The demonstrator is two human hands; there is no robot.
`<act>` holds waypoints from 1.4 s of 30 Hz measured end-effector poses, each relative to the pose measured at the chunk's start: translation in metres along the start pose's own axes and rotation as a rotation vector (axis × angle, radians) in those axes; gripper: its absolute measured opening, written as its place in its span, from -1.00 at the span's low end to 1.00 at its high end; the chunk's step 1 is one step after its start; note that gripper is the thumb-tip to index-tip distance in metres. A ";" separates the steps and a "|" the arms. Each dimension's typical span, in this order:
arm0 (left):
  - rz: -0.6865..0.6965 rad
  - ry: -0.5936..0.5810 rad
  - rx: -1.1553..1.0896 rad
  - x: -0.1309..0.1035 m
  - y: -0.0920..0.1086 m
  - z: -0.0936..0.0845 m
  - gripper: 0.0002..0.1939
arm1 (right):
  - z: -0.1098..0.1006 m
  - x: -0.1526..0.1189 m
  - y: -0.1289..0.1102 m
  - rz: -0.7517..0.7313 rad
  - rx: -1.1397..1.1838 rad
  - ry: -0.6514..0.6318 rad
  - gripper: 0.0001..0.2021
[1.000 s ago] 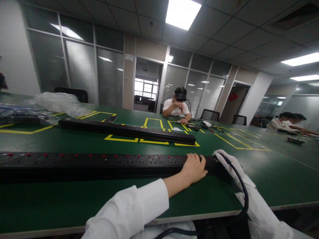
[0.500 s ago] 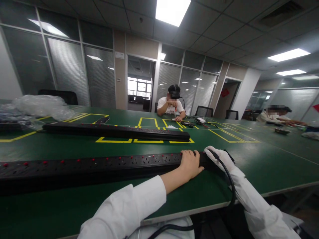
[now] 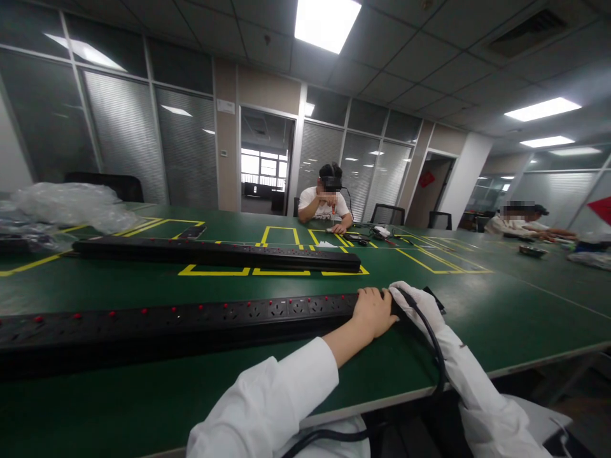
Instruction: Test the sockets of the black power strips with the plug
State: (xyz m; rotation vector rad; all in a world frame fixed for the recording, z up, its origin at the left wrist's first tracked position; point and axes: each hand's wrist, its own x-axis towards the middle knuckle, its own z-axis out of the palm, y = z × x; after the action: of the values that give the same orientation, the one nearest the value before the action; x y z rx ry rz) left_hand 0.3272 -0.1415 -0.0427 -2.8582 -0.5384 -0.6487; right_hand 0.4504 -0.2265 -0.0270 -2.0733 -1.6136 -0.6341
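Note:
A long black power strip [image 3: 205,321] with red switches and sockets lies along the near side of the green table. My bare left hand [image 3: 375,313] is wrapped over the strip near its right end. Just beside it, my right hand [image 3: 420,306], in a white glove, is closed at the strip's end, where a thick black cable [image 3: 436,350] loops from the hand down over the table edge. The right fingertips are partly hidden, and what exactly they pinch is unclear.
A second black strip [image 3: 214,253] lies farther back, parallel. Clear plastic wrap [image 3: 76,207] is heaped at the left. A phone [image 3: 193,232] lies behind the second strip. A person [image 3: 324,203] sits across the table; another person [image 3: 515,222] is at the far right.
My left hand has slid slightly right along the strip, closer to my right hand. The view has shifted a little.

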 end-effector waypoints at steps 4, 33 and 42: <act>0.007 0.020 0.014 -0.001 0.000 0.001 -0.33 | -0.001 -0.001 0.001 0.005 -0.036 -0.011 -0.73; 0.022 0.041 0.019 -0.002 -0.001 0.002 -0.35 | -0.004 0.001 -0.001 -0.027 -0.013 -0.040 -0.74; 0.027 0.006 0.012 -0.001 0.000 0.000 -0.34 | 0.002 -0.003 0.001 0.007 0.023 0.017 -0.75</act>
State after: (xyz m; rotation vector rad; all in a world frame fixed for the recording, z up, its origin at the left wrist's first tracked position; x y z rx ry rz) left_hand 0.3262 -0.1421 -0.0434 -2.8460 -0.5009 -0.6468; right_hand 0.4513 -0.2284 -0.0303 -2.0506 -1.5962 -0.6262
